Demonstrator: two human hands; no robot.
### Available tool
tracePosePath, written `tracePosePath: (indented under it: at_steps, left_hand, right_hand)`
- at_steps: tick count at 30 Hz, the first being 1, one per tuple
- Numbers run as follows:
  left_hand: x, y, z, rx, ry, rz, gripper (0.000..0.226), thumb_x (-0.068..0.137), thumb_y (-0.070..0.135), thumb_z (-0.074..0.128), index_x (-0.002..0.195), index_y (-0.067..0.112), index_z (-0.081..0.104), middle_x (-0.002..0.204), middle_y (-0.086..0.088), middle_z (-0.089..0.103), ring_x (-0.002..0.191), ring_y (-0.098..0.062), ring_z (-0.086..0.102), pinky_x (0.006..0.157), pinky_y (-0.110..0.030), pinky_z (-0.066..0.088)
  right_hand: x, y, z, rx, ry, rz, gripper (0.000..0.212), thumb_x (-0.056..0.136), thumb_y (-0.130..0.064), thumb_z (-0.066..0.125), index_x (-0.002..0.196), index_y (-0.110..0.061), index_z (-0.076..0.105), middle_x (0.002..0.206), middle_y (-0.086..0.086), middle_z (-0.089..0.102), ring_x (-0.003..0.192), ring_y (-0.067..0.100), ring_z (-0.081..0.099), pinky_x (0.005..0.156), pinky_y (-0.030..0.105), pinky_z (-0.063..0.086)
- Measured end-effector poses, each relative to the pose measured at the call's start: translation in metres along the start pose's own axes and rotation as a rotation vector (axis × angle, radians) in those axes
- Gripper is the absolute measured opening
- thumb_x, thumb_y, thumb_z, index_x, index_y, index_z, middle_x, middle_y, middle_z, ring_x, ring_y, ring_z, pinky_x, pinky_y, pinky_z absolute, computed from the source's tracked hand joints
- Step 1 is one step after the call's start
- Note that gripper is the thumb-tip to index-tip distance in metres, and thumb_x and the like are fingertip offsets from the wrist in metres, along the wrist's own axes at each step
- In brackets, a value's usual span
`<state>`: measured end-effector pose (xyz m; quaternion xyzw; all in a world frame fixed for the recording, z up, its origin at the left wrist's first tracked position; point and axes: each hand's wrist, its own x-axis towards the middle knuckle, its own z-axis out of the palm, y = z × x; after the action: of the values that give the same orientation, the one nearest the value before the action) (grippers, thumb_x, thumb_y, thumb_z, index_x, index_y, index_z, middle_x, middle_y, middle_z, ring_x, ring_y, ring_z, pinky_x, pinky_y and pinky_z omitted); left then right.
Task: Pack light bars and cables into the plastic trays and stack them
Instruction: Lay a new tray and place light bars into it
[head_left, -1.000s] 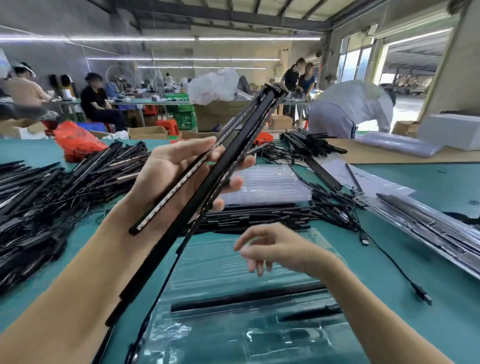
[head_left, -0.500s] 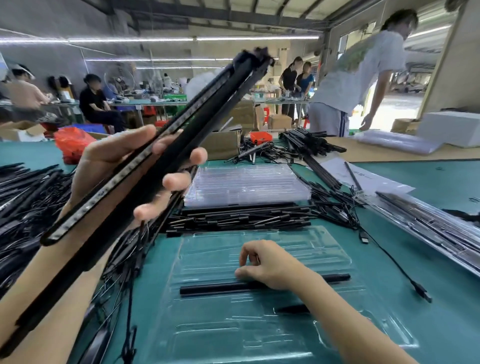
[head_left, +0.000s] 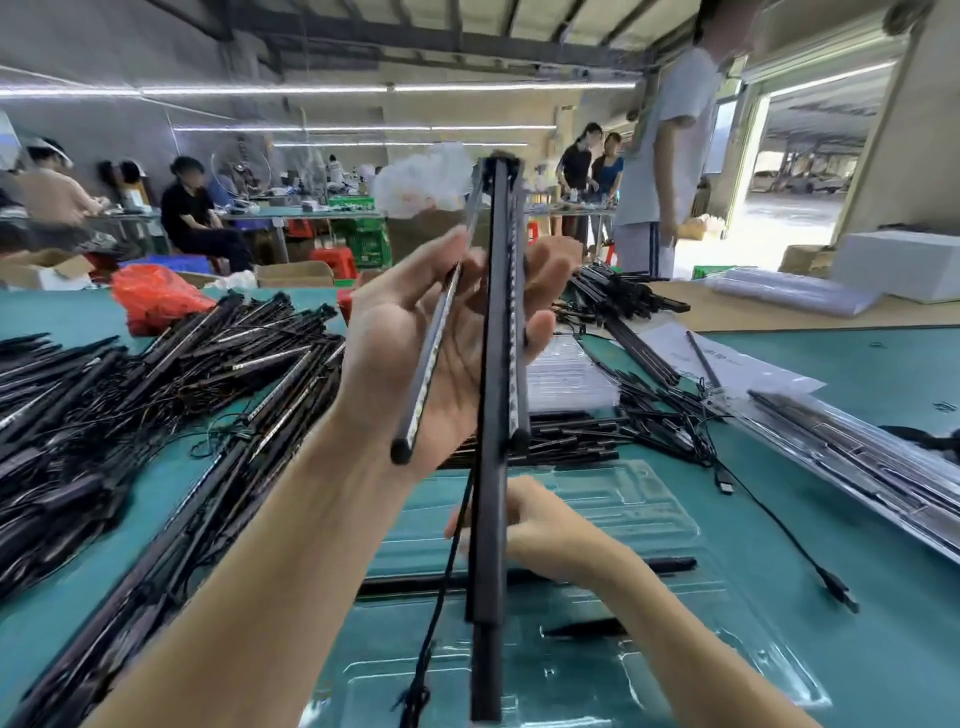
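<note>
Nearest, the clear plastic tray (head_left: 649, 519) lies open on the green worktop (head_left: 883, 545) with one dark bar (head_left: 415, 584) seated across it and most slots unfilled, so packing looks barely begun. The right hand (head_left: 540, 535) rests on that tray with fingers curled near the bar; whether it pinches anything I cannot tell. Above, the left hand (head_left: 441, 343) holds a fan of light bars (head_left: 496, 364) upright, fingers loosely wrapped, a cable (head_left: 436, 613) dangling below. Farther off, a heap of unpacked bars (head_left: 156, 395) waits left, filled trays (head_left: 872, 462) lie right, and a tray stack (head_left: 566, 374) sits behind.
</note>
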<state>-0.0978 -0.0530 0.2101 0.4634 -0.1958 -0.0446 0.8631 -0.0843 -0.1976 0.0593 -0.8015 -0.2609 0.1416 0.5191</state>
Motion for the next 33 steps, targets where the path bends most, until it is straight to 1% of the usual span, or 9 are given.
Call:
tracePosePath:
  at_steps: [3,5,7,12,16,21,24,27,33]
  left_hand:
    - [0.0,-0.008,0.0,-0.271,-0.066,-0.138,0.036,0.1,0.026,0.046,0.091,-0.003,0.064,0.104,-0.02,0.07,0.092,-0.031,0.073,0.065,-0.034,0.062]
    - [0.003,-0.011,-0.003,-0.283,-0.002,-0.118,0.036,0.104,0.024,0.042,0.077,0.004,0.057,0.103,-0.023,0.069,0.09,-0.034,0.074,0.069,-0.038,0.063]
    - [0.007,-0.009,-0.008,-0.259,0.032,-0.104,0.032,0.104,0.023,0.042,0.079,0.006,0.053,0.106,-0.025,0.069,0.095,-0.037,0.072,0.076,-0.041,0.063]
    - [0.017,-0.009,-0.033,-0.079,0.135,-0.106,0.036,0.101,0.019,0.04,0.113,-0.003,0.066,0.122,-0.018,0.069,0.094,-0.028,0.071,0.074,-0.033,0.06]
    - [0.022,-0.01,-0.061,-0.09,0.239,-0.081,0.036,0.099,0.018,0.04,0.13,0.007,0.053,0.116,-0.006,0.074,0.085,-0.018,0.069,0.069,-0.026,0.055]
    - [0.022,-0.027,-0.096,-0.103,0.397,-0.163,0.02,0.091,0.017,0.044,0.095,0.007,0.061,0.094,-0.001,0.063,0.07,-0.016,0.064,0.064,-0.027,0.048]
    - [0.018,-0.041,-0.112,-0.184,0.488,-0.179,0.026,0.092,0.018,0.048,0.075,0.007,0.064,0.079,-0.002,0.061,0.067,-0.017,0.062,0.048,-0.02,0.046]
    - [0.014,-0.052,-0.121,-0.255,0.551,-0.18,0.027,0.095,0.026,0.046,0.079,0.009,0.059,0.071,-0.002,0.06,0.069,-0.019,0.059,0.044,-0.018,0.045]
    - [0.008,-0.07,-0.138,-0.138,0.595,-0.173,0.024,0.1,0.025,0.044,0.095,0.011,0.062,0.08,-0.003,0.07,0.049,-0.012,0.061,0.044,-0.019,0.047]
  right_hand:
    - [-0.01,-0.032,0.007,0.133,-0.444,-0.038,0.033,0.096,-0.002,0.06,0.128,0.0,0.059,0.092,0.016,0.07,0.082,0.029,0.059,0.073,0.043,0.046]
    - [-0.012,-0.05,0.016,0.087,-0.682,-0.13,0.038,0.099,-0.001,0.053,0.137,-0.003,0.052,0.107,0.033,0.067,0.081,0.023,0.061,0.066,0.032,0.05]
    - [-0.011,-0.06,0.023,0.077,-0.726,-0.181,0.034,0.101,-0.002,0.05,0.134,0.006,0.052,0.111,0.04,0.061,0.082,0.015,0.061,0.064,0.028,0.049]
    - [-0.019,-0.068,0.008,0.252,-0.775,-0.225,0.029,0.096,0.0,0.054,0.116,0.022,0.056,0.065,0.02,0.059,0.064,0.009,0.055,0.061,0.021,0.043]
    - [-0.023,-0.058,-0.013,0.644,-0.598,-0.426,0.021,0.087,-0.007,0.066,0.102,0.002,0.076,0.077,0.003,0.056,0.064,0.013,0.045,0.06,0.021,0.041]
    - [-0.024,-0.052,-0.035,1.066,-0.407,-0.431,0.017,0.102,-0.023,0.055,0.096,-0.007,0.06,0.113,0.021,0.064,0.081,0.027,0.067,0.057,0.027,0.058]
    - [-0.025,-0.054,-0.043,1.016,-0.294,-0.365,0.017,0.105,-0.025,0.046,0.102,-0.012,0.057,0.078,0.01,0.069,0.058,0.019,0.066,0.045,0.022,0.049]
    - [-0.026,-0.053,-0.05,1.003,-0.199,-0.268,0.03,0.103,-0.027,0.042,0.114,-0.011,0.063,0.05,-0.003,0.046,0.038,0.007,0.043,0.043,0.021,0.041]
    - [-0.03,-0.045,-0.07,0.966,0.127,-0.166,0.043,0.097,-0.032,0.047,0.111,0.001,0.071,0.053,-0.002,0.039,0.039,0.01,0.035,0.046,0.025,0.041]
